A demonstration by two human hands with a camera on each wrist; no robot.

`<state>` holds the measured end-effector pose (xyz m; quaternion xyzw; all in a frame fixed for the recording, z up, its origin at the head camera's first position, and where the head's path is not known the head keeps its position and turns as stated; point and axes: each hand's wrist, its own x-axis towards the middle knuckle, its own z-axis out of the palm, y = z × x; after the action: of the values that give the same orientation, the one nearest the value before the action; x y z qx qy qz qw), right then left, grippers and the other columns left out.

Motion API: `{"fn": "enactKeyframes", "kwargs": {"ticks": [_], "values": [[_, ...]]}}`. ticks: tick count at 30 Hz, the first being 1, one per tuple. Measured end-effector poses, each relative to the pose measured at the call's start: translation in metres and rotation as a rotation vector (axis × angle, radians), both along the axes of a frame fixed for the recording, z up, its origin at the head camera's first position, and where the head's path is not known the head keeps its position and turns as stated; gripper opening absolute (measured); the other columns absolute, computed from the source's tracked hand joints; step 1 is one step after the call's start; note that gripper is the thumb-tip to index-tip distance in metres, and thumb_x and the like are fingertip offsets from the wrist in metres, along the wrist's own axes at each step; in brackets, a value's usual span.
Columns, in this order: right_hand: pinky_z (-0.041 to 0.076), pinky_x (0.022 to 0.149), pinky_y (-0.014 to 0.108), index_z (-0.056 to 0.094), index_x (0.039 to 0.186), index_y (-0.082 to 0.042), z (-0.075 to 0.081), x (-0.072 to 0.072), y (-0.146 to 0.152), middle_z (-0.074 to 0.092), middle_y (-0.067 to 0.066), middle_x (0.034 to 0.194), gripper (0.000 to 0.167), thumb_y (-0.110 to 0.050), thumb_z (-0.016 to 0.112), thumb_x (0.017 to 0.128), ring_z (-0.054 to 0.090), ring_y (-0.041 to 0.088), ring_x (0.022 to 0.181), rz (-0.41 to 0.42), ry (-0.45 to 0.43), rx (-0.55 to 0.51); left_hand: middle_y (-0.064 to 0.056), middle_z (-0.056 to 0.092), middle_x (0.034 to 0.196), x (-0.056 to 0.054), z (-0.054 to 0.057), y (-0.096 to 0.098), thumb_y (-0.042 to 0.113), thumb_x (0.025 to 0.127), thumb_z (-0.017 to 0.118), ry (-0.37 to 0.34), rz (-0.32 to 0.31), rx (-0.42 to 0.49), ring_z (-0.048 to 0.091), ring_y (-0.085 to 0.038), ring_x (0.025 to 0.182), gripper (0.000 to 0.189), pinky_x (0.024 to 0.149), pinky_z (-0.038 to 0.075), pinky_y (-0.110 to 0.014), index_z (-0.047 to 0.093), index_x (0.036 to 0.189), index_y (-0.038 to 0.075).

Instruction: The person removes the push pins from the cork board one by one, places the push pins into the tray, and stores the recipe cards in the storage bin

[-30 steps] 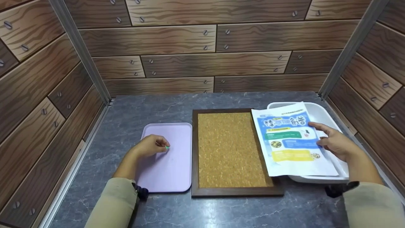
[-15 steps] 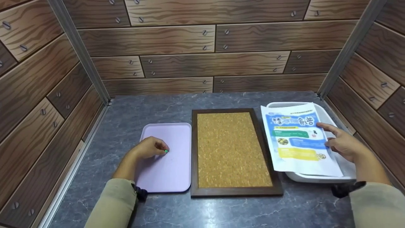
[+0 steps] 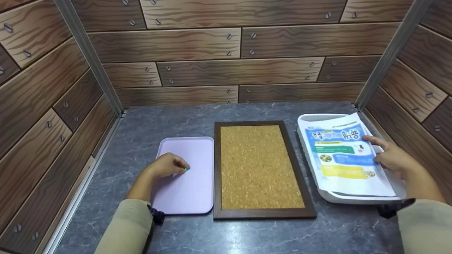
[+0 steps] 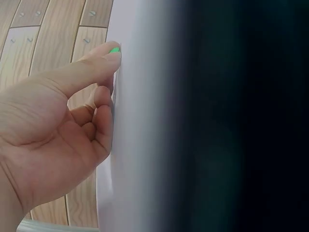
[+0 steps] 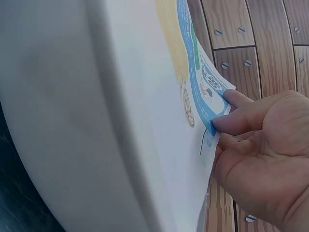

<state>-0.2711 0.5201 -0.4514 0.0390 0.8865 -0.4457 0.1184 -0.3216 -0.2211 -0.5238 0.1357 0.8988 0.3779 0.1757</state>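
Note:
My left hand (image 3: 168,165) is over the purple tray (image 3: 194,197), pinching a small green piece (image 3: 186,169) between thumb and forefinger. Only a green bit shows at the fingertips in the left wrist view, so its kind is unclear. Over the white tub (image 3: 307,150) at the right lies a printed paper sheet (image 3: 339,185) with blue, green and yellow panels. My right hand (image 3: 397,157) holds its right edge, the forefinger reaching onto the print. In the right wrist view the thumb lies on the sheet (image 5: 164,121), with other fingers curled below the edge.
Between the tray and the tub lies a cork board (image 3: 259,165) in a dark brown frame. All rest on a grey marbled table (image 3: 176,120). Wood-patterned panels (image 3: 197,46) close off the back and both sides.
My right hand has moved right with the printed sheet, which no longer overlaps the cork board's frame and lies over the tub. My left hand has shifted slightly nearer.

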Motion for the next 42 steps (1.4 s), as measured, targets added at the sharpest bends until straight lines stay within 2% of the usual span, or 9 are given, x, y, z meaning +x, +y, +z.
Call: {"fn": "enactKeyframes", "kwargs": {"ticks": [5, 14, 19, 23, 28, 32, 36, 39, 42], "values": [[0.060, 0.080, 0.028, 0.014, 0.174, -0.013, 0.000, -0.001, 0.004, 0.045, 0.038, 0.144, 0.095, 0.012, 0.053, 0.091, 0.068, 0.007, 0.091, -0.022, -0.007, 0.031, -0.007, 0.083, 0.120, -0.001, -0.001, 0.000, 0.011, 0.098, 0.078, -0.007, 0.012, 0.006, 0.060, -0.012, 0.095, 0.017, 0.079, 0.050, -0.026, 0.086, 0.113, 0.013], [0.056, 0.077, 0.026, 0.013, 0.171, -0.006, 0.001, -0.004, 0.007, 0.030, 0.045, 0.154, 0.094, 0.014, 0.050, 0.087, 0.063, 0.017, 0.095, -0.021, 0.007, 0.130, -0.007, 0.083, 0.120, -0.002, -0.004, -0.001, 0.010, 0.098, 0.078, -0.002, 0.012, 0.006, 0.060, -0.011, 0.096, 0.018, 0.079, 0.050, -0.025, 0.086, 0.114, 0.014], [0.054, 0.076, 0.025, 0.014, 0.170, -0.005, 0.000, -0.005, 0.006, 0.022, 0.047, 0.158, 0.094, 0.014, 0.049, 0.085, 0.060, 0.028, 0.102, 0.006, 0.023, 0.175, -0.008, 0.083, 0.121, 0.000, -0.004, -0.001, 0.010, 0.098, 0.078, -0.002, 0.009, 0.014, 0.061, -0.010, 0.098, 0.019, 0.081, 0.050, -0.024, 0.086, 0.115, 0.013], [0.054, 0.076, 0.026, 0.014, 0.170, -0.006, -0.003, -0.006, 0.005, 0.020, 0.047, 0.161, 0.094, 0.014, 0.048, 0.085, 0.060, 0.035, 0.107, 0.013, 0.017, 0.203, -0.007, 0.082, 0.124, 0.000, -0.005, -0.002, 0.011, 0.098, 0.078, -0.014, 0.018, 0.019, 0.063, -0.012, 0.106, 0.019, 0.087, 0.052, -0.027, 0.086, 0.115, 0.015], [0.055, 0.072, 0.028, 0.015, 0.171, -0.003, -0.007, -0.009, 0.004, 0.020, 0.047, 0.162, 0.095, 0.016, 0.045, 0.082, 0.063, 0.029, 0.098, 0.029, 0.010, 0.223, -0.006, 0.081, 0.128, -0.001, -0.006, -0.004, 0.013, 0.098, 0.079, -0.023, 0.021, 0.024, 0.067, -0.019, 0.122, 0.020, 0.100, 0.056, -0.037, 0.086, 0.117, 0.017], [0.053, 0.074, 0.026, 0.012, 0.172, -0.003, -0.010, -0.008, 0.003, 0.016, 0.048, 0.165, 0.096, 0.016, 0.044, 0.083, 0.059, 0.042, 0.110, 0.038, 0.007, 0.235, -0.007, 0.081, 0.127, -0.002, -0.007, -0.003, 0.012, 0.098, 0.079, -0.021, 0.030, 0.029, 0.067, -0.020, 0.121, 0.021, 0.099, 0.057, -0.039, 0.086, 0.118, 0.016], [0.051, 0.078, 0.021, 0.006, 0.172, -0.003, -0.013, -0.007, 0.003, 0.012, 0.049, 0.166, 0.098, 0.016, 0.045, 0.085, 0.047, 0.058, 0.129, 0.045, -0.006, 0.223, -0.007, 0.081, 0.127, -0.002, -0.007, -0.002, 0.011, 0.098, 0.079, -0.021, 0.036, 0.034, 0.068, -0.020, 0.120, 0.023, 0.098, 0.058, -0.037, 0.085, 0.120, 0.014], [0.052, 0.080, 0.020, 0.003, 0.172, -0.003, -0.016, -0.007, 0.003, 0.013, 0.050, 0.166, 0.098, 0.017, 0.046, 0.086, 0.045, 0.060, 0.134, 0.049, -0.018, 0.205, -0.008, 0.080, 0.130, -0.002, -0.007, -0.002, 0.010, 0.098, 0.078, -0.022, 0.031, 0.040, 0.068, -0.022, 0.125, 0.025, 0.100, 0.058, -0.037, 0.083, 0.123, 0.012], [0.054, 0.081, 0.022, 0.001, 0.171, -0.002, -0.019, -0.006, 0.002, 0.012, 0.050, 0.166, 0.099, 0.018, 0.046, 0.085, 0.050, 0.055, 0.131, 0.048, -0.029, 0.175, -0.011, 0.079, 0.133, -0.002, -0.006, -0.003, 0.007, 0.098, 0.078, -0.017, 0.017, 0.048, 0.068, -0.024, 0.125, 0.029, 0.099, 0.057, -0.034, 0.081, 0.126, 0.009]]}}
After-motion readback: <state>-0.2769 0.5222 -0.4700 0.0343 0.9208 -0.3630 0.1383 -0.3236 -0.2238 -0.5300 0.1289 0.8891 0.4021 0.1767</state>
